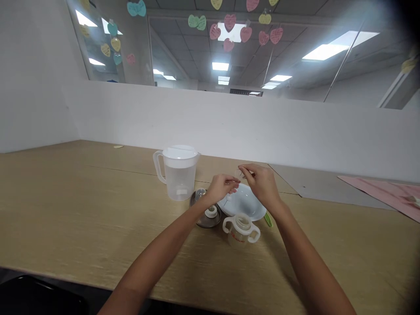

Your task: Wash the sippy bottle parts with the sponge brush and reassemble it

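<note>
Left hand (224, 188) and right hand (263, 183) meet above pale bowl (246, 204), fingertips of both pinched on small clear piece (239, 175) between them. Two-handled bottle (241, 232) upright, just nearer than bowl. Round tray (207, 223) beside bowl; lidded jug (180, 177) near tray.

looks like an office-type place, exact kind unclear: long wood-look table (82, 197) against a plain white wall (229, 122), wide glass (177, 61) above w/ heart notes (230, 22) stuck on, & thru it (or mirrored in it, can't tell) a tiled ceiling (197, 46) w/ flat rect. lights (220, 66).
</note>
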### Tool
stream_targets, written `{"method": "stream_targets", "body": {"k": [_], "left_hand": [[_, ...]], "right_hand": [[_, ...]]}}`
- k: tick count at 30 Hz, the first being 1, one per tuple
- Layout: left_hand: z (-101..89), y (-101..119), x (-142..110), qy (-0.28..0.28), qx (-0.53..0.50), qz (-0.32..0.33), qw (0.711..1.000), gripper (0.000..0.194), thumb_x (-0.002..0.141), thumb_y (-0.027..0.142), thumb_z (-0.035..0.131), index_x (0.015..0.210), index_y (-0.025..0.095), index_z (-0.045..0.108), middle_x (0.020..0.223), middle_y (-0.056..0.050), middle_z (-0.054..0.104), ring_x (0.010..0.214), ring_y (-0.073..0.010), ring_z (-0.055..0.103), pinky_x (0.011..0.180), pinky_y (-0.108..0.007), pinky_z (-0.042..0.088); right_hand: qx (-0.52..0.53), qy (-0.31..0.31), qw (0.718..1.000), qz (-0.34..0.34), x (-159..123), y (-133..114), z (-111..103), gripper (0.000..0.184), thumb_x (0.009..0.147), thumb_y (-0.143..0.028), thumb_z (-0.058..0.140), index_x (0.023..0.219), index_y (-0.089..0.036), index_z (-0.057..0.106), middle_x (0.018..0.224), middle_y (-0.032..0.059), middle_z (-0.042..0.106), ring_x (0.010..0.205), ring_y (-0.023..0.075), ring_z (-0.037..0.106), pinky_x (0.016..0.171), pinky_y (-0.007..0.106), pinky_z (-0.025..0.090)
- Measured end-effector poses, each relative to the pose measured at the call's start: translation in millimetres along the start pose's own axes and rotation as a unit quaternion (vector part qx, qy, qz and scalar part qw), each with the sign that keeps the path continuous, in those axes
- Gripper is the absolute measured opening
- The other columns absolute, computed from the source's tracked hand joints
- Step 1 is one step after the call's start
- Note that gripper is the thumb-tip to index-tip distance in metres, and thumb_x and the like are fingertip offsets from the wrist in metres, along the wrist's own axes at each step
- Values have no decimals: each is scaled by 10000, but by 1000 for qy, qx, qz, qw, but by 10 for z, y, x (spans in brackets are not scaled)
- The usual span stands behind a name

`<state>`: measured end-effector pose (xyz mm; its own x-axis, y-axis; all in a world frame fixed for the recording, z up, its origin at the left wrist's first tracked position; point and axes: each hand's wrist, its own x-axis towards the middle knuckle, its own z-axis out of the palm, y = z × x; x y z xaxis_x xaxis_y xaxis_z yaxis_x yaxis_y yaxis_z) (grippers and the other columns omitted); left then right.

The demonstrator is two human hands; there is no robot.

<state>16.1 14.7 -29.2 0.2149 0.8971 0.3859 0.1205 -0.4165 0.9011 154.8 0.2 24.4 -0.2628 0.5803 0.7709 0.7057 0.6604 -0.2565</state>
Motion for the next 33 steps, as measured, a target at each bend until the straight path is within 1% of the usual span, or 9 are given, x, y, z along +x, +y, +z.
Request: {"method": "stream_targets", "body": {"k": [3,6,8,11,15,22,28,30,33], "left_hand": [[-1,-6,11,8,1,24,1000,194,674,250,638,780,88,646,662,-53,641,566,-107,577,551,-215,474],[7,0,29,-23,-24,50,998,258,696,274,629,888,103,635,858,-94,664,755,-143,608,717,-258,480],[13,13,40,-33,-40,46,998,300,733,291,593,977,118,618,996,-110,644,900,-169,590,829,-291,444],[24,30,44,-32,-60,27,997,297,769,282,548,1016,130,611,1069,-108,623,981,-188,565,890,-321,403],[37,13,28,-54,-76,10,996,293,761,246,553,1015,111,609,1051,-127,630,965,-194,578,861,-317,416],[10,-41,7,-83,-32,9,996,318,754,315,560,984,105,623,907,-122,666,744,-153,618,687,-265,459],[31,-42,-1,-60,-1,6,998,200,694,185,581,849,79,647,733,-89,671,655,-130,609,676,-258,474],[43,-18,-9,-49,25,18,998,185,674,167,593,827,81,651,762,-98,676,689,-145,616,692,-269,479],[57,67,-34,-25,61,74,995,232,679,185,603,897,122,650,939,-99,666,854,-176,609,785,-287,460]], "right_hand": [[-7,12,1000,-22,-6,-37,-8,249,822,-279,449,758,-183,670,741,51,676,613,155,594,585,253,419],[-8,50,999,-16,10,-11,-55,255,818,-304,451,771,-191,674,743,54,677,612,163,596,588,265,433],[4,67,998,2,25,33,-87,267,816,-321,446,782,-189,675,743,56,678,612,169,600,596,277,447],[38,64,996,39,45,92,-111,274,810,-331,443,803,-182,673,731,52,678,615,174,614,608,283,460],[74,55,994,66,56,104,-107,285,807,-341,438,793,-177,671,725,43,677,617,168,625,601,262,458],[68,21,995,71,40,103,-83,283,810,-353,447,777,-170,661,651,33,656,545,161,618,533,250,420],[-15,-22,1000,17,37,41,-88,293,833,-306,417,703,-177,645,657,44,657,540,153,596,545,253,380],[-60,-26,998,-2,38,35,-99,294,837,-293,411,694,-184,644,657,46,658,572,158,591,548,254,362],[-109,-15,994,-14,35,42,-117,284,838,-297,412,717,-204,651,680,40,661,612,164,583,535,253,335]]}}
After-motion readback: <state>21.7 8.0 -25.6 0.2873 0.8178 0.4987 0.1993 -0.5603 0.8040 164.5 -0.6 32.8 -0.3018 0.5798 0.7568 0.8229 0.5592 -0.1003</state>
